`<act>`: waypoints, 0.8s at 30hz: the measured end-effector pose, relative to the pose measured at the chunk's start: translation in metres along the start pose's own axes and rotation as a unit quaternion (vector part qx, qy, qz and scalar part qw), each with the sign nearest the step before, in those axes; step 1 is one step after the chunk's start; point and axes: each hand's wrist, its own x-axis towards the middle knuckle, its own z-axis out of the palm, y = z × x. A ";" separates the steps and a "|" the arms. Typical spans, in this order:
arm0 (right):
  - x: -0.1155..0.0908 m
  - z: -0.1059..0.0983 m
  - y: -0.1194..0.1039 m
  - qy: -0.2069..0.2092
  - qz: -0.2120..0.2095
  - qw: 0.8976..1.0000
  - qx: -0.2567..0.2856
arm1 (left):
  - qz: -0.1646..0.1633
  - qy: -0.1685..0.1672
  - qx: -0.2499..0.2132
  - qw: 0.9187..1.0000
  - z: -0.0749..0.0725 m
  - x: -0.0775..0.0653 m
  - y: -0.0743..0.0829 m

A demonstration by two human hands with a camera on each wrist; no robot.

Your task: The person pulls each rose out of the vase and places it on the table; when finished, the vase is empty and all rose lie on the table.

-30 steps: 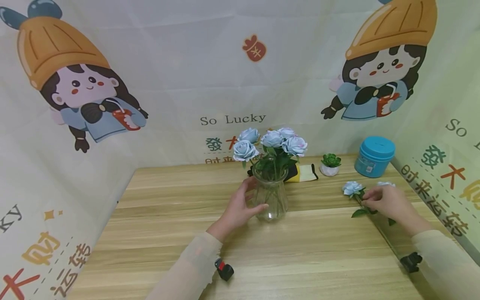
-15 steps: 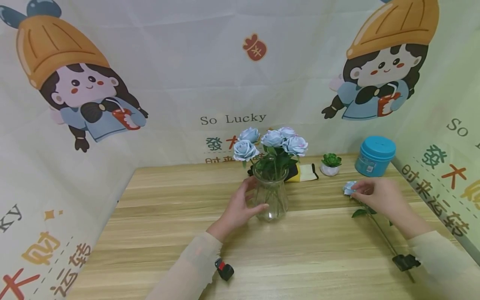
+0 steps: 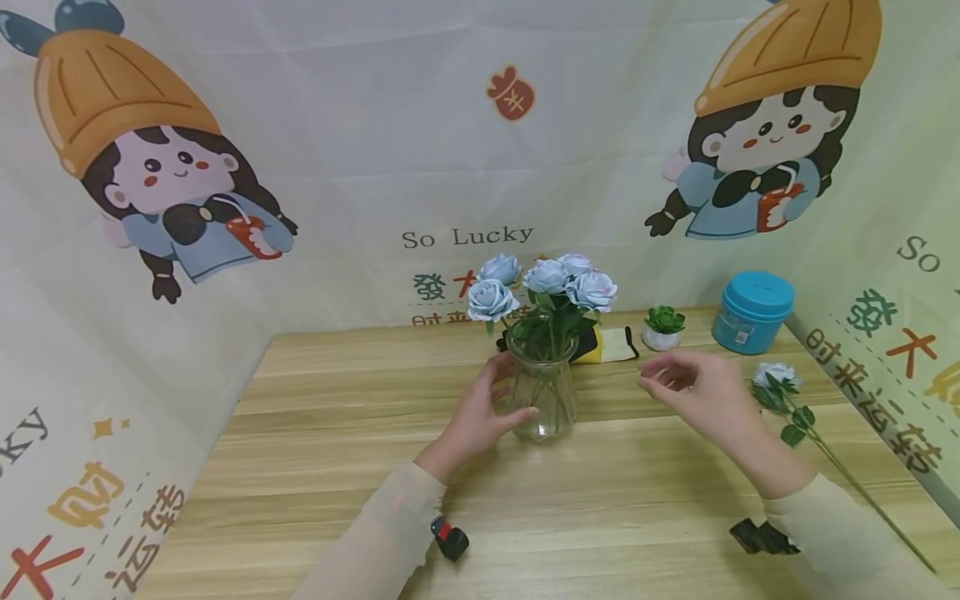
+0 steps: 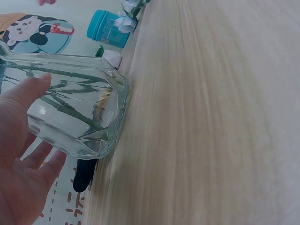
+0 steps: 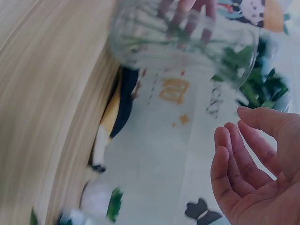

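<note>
My left hand point(image 3: 483, 417) holds the clear glass vase point(image 3: 542, 379) around its side; the left wrist view shows the thumb over one face of the vase point(image 4: 79, 108) and the fingers along another. Several pale blue roses point(image 3: 547, 277) stand in it, stems inside the glass. To the vase's right, my right hand point(image 3: 701, 396) hovers with loosely bent fingers and nothing between them, which the right wrist view point(image 5: 258, 159) confirms. A loose blue rose point(image 3: 776, 377) lies on the table at the right. In the left wrist view a second rose point(image 4: 125, 22) shows; hand and forearm hide it from above.
A black and yellow item with a white end point(image 3: 611, 344) lies behind the vase. A small potted succulent point(image 3: 663, 328) and a blue lidded tub point(image 3: 752, 312) stand at the table's back right. Printed cloth point(image 3: 360, 167) hangs close behind the table point(image 3: 330, 450).
My right hand has moved left, away from the roses on the table and toward the vase, with nothing in it. The left hand and vase have stayed put.
</note>
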 end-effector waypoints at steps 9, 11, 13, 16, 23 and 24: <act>0.005 0.021 -0.028 0.051 -0.040 0.996 0.062 | -0.004 -0.002 -0.002 1.000 0.001 -0.001 0.000; 0.008 0.027 -0.035 0.064 -0.050 0.993 0.082 | -0.002 -0.001 -0.005 1.000 0.000 -0.001 -0.001; 0.012 0.033 -0.041 0.074 -0.060 0.991 0.098 | -0.002 0.001 -0.006 1.000 0.000 -0.001 -0.001; 0.019 0.042 -0.051 0.097 -0.084 0.986 0.111 | 0.002 0.003 -0.005 1.000 0.000 -0.001 -0.001; 0.034 0.058 -0.067 0.148 -0.137 0.974 0.107 | 0.004 0.003 -0.002 1.000 0.000 -0.001 0.001; 0.036 0.059 -0.069 0.149 -0.136 0.974 0.104 | 0.006 0.003 -0.002 1.000 0.000 -0.001 0.000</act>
